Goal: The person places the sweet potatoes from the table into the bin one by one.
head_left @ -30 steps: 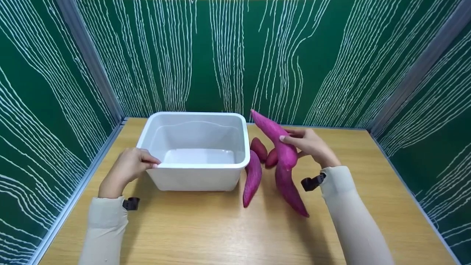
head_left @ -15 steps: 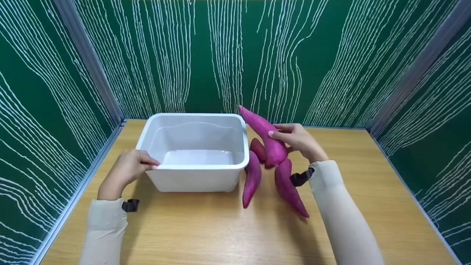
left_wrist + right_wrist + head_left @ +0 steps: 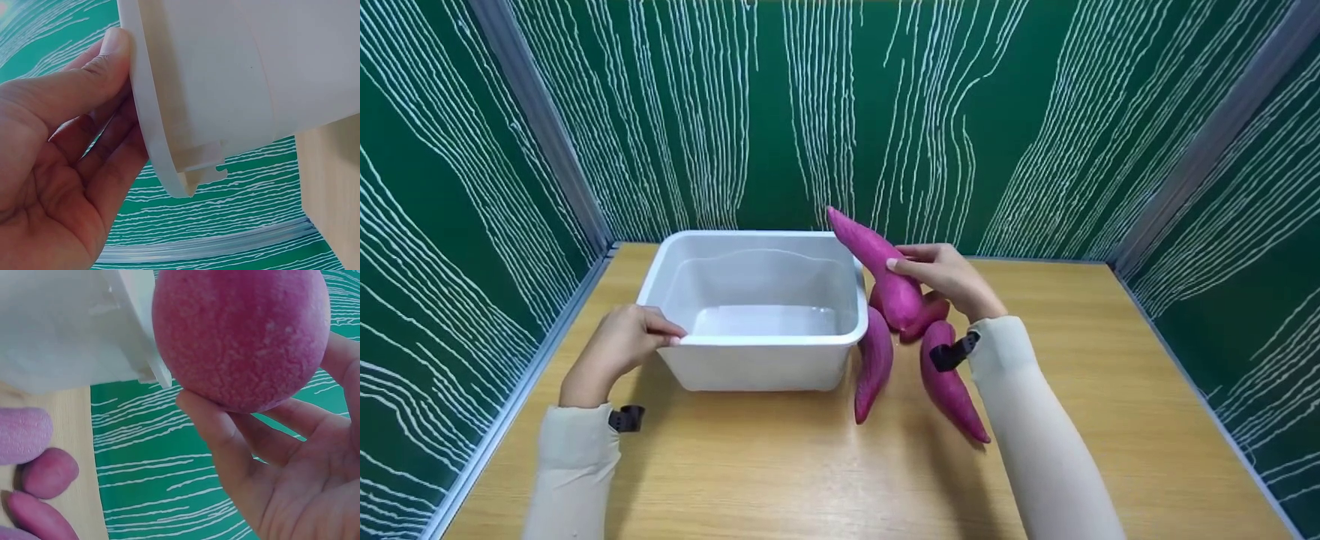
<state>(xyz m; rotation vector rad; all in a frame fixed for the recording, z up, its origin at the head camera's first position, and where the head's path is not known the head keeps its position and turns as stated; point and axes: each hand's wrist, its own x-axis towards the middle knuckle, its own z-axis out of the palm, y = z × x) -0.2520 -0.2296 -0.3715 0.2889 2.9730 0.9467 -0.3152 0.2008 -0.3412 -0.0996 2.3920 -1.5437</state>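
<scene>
A white plastic tub (image 3: 765, 367) stands on the table with nothing inside it. My left hand (image 3: 622, 341) pinches its rim at the near left corner; the left wrist view shows the fingers (image 3: 115, 62) against the rim (image 3: 149, 107). My right hand (image 3: 952, 277) grips a large purple sweet potato (image 3: 885, 270), its pointed end over the tub's back right corner. In the right wrist view the sweet potato's rounded end (image 3: 242, 337) is close, held by the hand (image 3: 292, 467), beside the tub (image 3: 67, 332).
Right of the tub, two long purple sweet potatoes (image 3: 874, 367) (image 3: 952, 382) lie on the wooden table (image 3: 780, 465). Two smaller reddish ones (image 3: 50, 472) (image 3: 42, 517) lie near them, partly under the held one in the head view. Green panels (image 3: 877, 112) with white lines surround the table.
My right hand has moved left with the large sweet potato, from above the loose ones to the tub's back right corner. The left hand has stayed on the rim.
</scene>
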